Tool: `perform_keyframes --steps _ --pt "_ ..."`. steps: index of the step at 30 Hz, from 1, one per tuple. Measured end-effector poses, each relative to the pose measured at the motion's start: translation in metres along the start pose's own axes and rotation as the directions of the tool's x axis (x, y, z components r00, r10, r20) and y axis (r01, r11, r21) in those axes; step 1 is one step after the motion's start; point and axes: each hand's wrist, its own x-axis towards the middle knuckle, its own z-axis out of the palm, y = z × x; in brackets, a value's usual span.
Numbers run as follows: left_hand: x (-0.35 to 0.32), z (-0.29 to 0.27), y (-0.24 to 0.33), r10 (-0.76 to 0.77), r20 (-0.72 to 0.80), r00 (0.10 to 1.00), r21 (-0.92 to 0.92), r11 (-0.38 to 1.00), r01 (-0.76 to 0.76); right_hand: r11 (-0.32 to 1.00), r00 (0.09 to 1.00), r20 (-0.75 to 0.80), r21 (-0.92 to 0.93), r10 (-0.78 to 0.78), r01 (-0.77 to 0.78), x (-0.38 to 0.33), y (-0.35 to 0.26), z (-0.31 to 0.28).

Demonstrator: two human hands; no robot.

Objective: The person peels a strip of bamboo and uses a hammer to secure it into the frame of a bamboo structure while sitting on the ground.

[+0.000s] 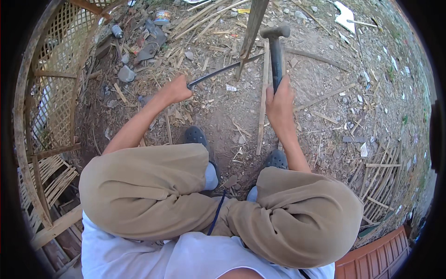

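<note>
My left hand (176, 89) is closed round the near end of a long, slim, dark metal bar (216, 73). The bar slants away to the right and meets a wooden stick (253, 35) close to that stick's lower end; whether it presses on the wood I cannot tell. In my right hand (280, 102) is a hammer (276, 51), gripped by its dark handle, head pointing away from me. The hammer head is just right of the wooden stick, apparently apart from it. A narrow wooden strip (263, 102) lies on the ground left of my right hand.
A wooden lattice frame (60, 95) stands on the left. Stones, wood scraps and a round can (162, 17) lie at the far left. Several thin slats (383, 174) are piled at right, near a reddish-brown panel (376, 255). My dark clogs (195, 136) rest on the dirt.
</note>
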Motion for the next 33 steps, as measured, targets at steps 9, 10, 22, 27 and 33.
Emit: perform_keyframes --steps 9,10,22,27,33 --pt "-0.025 0.048 -0.047 -0.064 0.149 0.987 0.173 0.984 0.037 0.978 0.946 0.322 -0.205 0.025 0.044 -0.018 0.06 0.031" --pt "-0.029 0.059 -0.05 -0.059 0.137 0.989 0.133 0.99 0.041 0.984 0.958 0.282 -0.179 0.059 -0.008 -0.02 0.055 0.025" --pt "-0.034 0.081 -0.057 -0.02 0.183 0.983 -0.011 1.0 0.022 0.963 0.96 0.219 -0.241 0.175 -0.121 -0.053 0.09 0.008" --pt "-0.078 0.081 -0.093 -0.026 0.157 0.987 -0.161 0.986 0.051 0.954 0.95 0.251 -0.276 0.185 -0.113 -0.114 0.117 0.006" --pt "-0.13 0.065 -0.081 -0.314 0.328 0.891 -0.121 0.922 0.369 0.885 0.963 0.12 -0.434 0.242 -0.168 -0.194 0.168 -0.028"
